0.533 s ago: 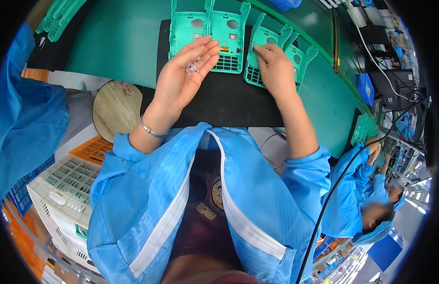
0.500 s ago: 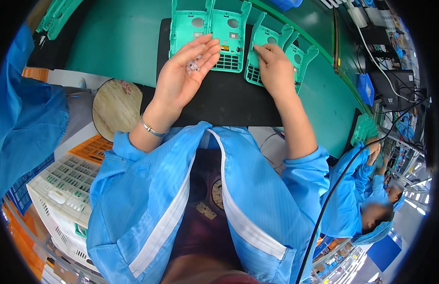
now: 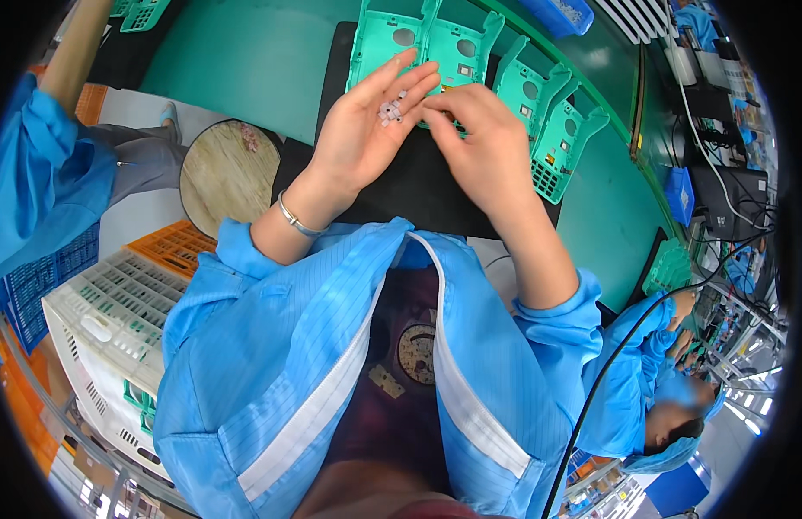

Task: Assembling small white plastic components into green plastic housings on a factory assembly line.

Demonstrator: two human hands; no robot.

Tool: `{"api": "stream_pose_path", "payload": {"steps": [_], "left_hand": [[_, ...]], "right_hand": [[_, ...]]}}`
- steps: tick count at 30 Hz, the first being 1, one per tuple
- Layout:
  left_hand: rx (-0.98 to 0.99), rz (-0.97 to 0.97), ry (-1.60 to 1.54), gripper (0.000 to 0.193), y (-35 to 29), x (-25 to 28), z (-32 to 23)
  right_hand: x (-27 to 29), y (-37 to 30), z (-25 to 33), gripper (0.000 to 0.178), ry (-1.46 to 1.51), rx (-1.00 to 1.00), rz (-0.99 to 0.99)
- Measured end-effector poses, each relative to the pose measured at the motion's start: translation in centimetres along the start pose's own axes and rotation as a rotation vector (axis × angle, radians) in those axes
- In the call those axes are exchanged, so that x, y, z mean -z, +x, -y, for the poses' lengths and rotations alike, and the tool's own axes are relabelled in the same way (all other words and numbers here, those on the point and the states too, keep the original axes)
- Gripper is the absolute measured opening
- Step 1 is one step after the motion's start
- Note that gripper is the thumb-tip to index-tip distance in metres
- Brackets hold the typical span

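Small pale parts: we see a loose cluster of small pale parts [image 3: 390, 112] lying on the palm side of our left hand, near the base of the fingers.
Left hand: our left hand [image 3: 359, 130] is turned palm up, fingers extended and slightly cupped, bearing the pieces without closing on them.
Right hand: our right hand [image 3: 479, 138] is back up, its thumb and forefinger drawn close together just beside the left fingertips; we cannot tell whether they grip a piece.
Green casings: we count four green casings [image 3: 562, 138] in a row beyond and beside our hands, each with a round hole; the right hand partly covers some of them.
Black mat: the casings rest partly on a black mat [image 3: 422, 186], which reaches our edge of the green table [image 3: 245, 73].
Blue bin: at the far side we see a blue bin [image 3: 563, 14] with small pale contents.
Left floor: a round stool [image 3: 228, 177] stands near a white crate [image 3: 107, 320].
Neighbours: co-workers in blue sit or stand on both sides of us.
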State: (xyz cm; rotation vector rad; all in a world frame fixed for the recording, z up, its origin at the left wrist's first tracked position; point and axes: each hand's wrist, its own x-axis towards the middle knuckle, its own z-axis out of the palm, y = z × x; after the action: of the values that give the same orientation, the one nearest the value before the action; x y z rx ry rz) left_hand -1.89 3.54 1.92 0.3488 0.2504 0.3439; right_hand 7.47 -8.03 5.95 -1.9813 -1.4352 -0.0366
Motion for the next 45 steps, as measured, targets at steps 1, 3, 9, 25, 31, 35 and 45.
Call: {"api": "stream_pose_path", "payload": {"steps": [1,3,9,25,31,35,45], "left_hand": [[-0.008,0.008,0.008,0.046,0.0,0.0,-0.1],[-0.013,0.013,0.005,0.046,0.0,-0.2,-0.4],[-0.012,0.054,-0.006,0.047,0.2,0.3,-0.5],[-0.050,0.070,-0.063,0.049,0.1,0.5,-0.6],[-0.006,0.068,-0.004,0.051,-0.1,0.2,-0.9],[0.018,0.072,-0.065,0.046,-0.2,0.3,-0.9],[-0.001,0.105,0.067,0.051,-0.6,-0.1,-1.1]], "right_hand": [[-0.3,0.2,0.5,0.006,-0.021,-0.012,0.002],[-0.1,0.6,1.1,0.006,0.002,-0.032,0.019],[-0.9,1.8,0.8,0.006,-0.002,-0.080,0.036],[-0.9,2.6,0.3,0.011,0.054,-0.177,0.111],[-0.6,2.3,-0.1,0.010,0.044,0.038,0.010],[-0.7,2.0,-0.1,0.013,-0.066,0.131,0.070],[-0.2,2.6,0.9,0.011,-0.169,0.171,0.138]]}}
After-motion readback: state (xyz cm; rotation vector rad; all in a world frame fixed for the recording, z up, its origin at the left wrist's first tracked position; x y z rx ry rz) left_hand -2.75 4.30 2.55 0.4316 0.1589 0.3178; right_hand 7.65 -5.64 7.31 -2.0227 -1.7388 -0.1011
